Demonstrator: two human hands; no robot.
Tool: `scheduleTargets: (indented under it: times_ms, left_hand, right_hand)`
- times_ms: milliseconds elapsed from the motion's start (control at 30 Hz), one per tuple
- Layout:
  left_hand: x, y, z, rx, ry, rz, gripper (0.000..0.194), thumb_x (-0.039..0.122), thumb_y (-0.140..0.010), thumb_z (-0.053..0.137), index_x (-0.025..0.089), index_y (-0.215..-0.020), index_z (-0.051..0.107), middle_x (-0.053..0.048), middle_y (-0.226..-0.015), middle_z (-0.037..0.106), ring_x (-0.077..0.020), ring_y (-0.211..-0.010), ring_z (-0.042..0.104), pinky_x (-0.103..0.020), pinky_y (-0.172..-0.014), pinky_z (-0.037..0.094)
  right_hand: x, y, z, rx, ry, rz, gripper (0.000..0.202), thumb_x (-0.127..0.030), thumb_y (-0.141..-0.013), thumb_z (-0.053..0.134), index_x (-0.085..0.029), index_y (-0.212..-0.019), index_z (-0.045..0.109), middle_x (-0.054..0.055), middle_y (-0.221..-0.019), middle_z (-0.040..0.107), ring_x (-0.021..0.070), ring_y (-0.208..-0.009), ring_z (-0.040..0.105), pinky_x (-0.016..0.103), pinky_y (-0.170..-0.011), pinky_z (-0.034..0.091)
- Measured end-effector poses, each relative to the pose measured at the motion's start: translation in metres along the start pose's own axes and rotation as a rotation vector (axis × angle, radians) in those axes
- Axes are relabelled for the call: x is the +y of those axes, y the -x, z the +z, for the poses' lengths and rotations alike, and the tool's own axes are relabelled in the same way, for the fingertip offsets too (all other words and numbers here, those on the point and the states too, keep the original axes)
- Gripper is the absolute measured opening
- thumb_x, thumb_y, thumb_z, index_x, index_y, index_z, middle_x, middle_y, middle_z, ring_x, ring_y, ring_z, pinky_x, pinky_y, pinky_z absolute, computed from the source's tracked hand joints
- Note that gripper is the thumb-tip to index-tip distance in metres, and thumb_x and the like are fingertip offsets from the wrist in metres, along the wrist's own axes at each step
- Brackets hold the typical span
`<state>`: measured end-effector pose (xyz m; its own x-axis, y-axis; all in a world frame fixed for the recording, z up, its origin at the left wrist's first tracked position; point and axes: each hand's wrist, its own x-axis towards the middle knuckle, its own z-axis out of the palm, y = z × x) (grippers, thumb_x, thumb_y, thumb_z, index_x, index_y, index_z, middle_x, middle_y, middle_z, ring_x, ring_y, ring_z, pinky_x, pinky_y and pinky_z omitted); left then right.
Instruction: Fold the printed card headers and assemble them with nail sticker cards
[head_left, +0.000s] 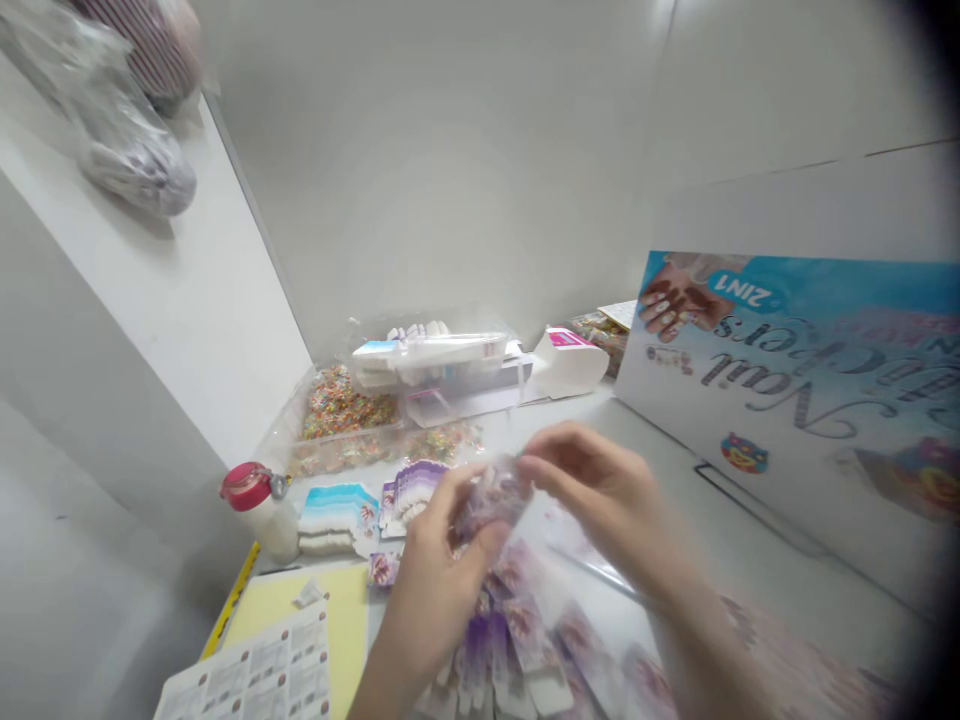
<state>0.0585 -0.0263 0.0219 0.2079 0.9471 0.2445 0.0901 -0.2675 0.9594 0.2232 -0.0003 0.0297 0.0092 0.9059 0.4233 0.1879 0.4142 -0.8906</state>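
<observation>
1. Nearest me: a loose pile of glossy purple-and-white printed cards, overlapping, blurred. Probably kept under the hands for a short reach.
2. Lower left, a white sheet of gridded printed labels lies over a flat yellow paper sheet; likely parked aside so the labels stay handy.
3. Above the pile, I've got the left hand with fingers and thumb curled around a small, crinkly, clear plastic packet with purplish contents. Reads as the steadying hold.
4. Right hand: thumb and fingertips pinched at the packet's upper right edge, presumably because thin film needs a fine grip. Motion blur; contents I can't make out.
5. Just beyond: a scallop-edged stack of blue-and-white cards and, beside it, a fanned stack of purple-and-white cards. Looks like sorting by colour. Left of them, a pale bottle with a red lid.
6. Farther back, a clear plastic tray of tiny multicoloured bits, grainy; beside it, a clear tray holding white pieces. Rigid walls probably contain loose stuff.
7. Right, a big white carton with blue print, lettering upside down to me. Behind everything, a smooth grey wall.
</observation>
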Motion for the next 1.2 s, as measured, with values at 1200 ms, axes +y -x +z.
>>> scheduleTargets:
  times_ms: [1200]
  left_hand:
    - [-0.012,0.001,-0.004,0.031,0.015,0.037,0.023,0.036,-0.081,0.064,0.024,-0.100,0.061,-0.001,-0.079,0.062,-0.0150,-0.069,0.060,-0.024,-0.058,0.051]
  right_hand:
    - [0.010,-0.006,-0.003,-0.302,-0.371,0.146,0.043,-0.029,-0.075,0.072,-0.029,-0.116,0.058,0.000,-0.091,0.058,0.0080,-0.062,0.053,0.020,-0.050,0.044]
